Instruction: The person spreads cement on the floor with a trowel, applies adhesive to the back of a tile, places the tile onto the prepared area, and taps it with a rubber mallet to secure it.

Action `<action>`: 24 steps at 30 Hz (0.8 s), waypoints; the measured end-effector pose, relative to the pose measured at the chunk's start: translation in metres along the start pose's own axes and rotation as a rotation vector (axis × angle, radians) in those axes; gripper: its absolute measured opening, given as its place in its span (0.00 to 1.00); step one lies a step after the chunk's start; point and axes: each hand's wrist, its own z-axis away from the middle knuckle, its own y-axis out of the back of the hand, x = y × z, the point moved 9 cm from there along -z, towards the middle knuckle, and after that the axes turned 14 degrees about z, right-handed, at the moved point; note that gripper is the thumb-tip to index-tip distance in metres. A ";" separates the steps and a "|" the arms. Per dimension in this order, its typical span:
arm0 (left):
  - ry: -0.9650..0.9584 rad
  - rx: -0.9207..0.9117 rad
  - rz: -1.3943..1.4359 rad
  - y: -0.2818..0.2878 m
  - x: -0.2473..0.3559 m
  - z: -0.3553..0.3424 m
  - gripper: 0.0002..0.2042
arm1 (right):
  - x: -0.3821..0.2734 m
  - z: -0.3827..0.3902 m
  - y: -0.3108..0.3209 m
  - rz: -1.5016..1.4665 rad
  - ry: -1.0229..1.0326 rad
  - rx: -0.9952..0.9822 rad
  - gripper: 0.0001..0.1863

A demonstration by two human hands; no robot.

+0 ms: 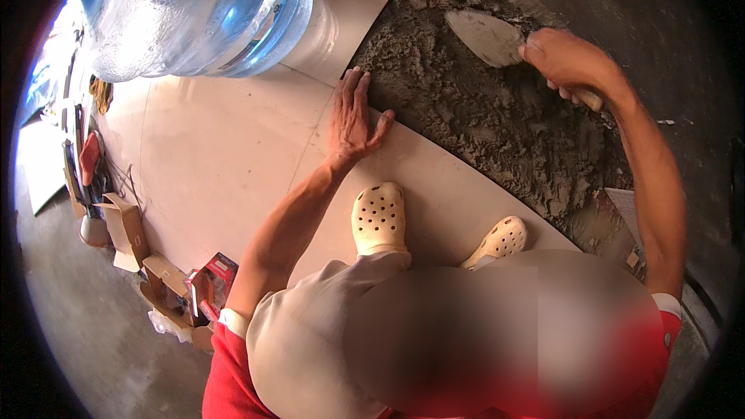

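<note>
My right hand (564,64) grips the wooden handle of a pointed trowel (487,36). Its flat metal blade, smeared with grey, lies over the far right part of a bed of wet mortar (466,109). The mortar is dark, rough and lumpy, and runs along the edge of the laid tiles. My left hand (355,119) rests flat on the pale floor tiles (225,147), fingers stretched forward, the tips close to the corner where tile meets mortar. Nothing is held in it.
A large clear blue water bottle (209,15) stands on the tiles at the far left. Open cardboard boxes (124,229), a red box (213,283) and tools lie along the left edge. My feet, in cream clogs (379,217), are on the tiles. Dark bare floor (660,31) lies beyond the mortar.
</note>
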 end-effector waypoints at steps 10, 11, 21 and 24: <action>0.050 0.023 0.058 0.004 -0.004 0.004 0.40 | -0.065 -0.079 0.027 -0.359 -0.056 -0.011 0.28; 0.058 0.017 0.067 0.004 -0.004 0.005 0.40 | -0.069 -0.083 0.028 -0.370 -0.051 -0.001 0.28; 0.107 0.154 0.229 0.018 -0.015 0.020 0.33 | -0.149 -0.037 -0.047 -0.354 0.132 -0.306 0.26; 0.051 0.187 0.096 0.023 -0.013 0.037 0.33 | -0.173 -0.027 -0.060 -0.309 0.315 -0.284 0.25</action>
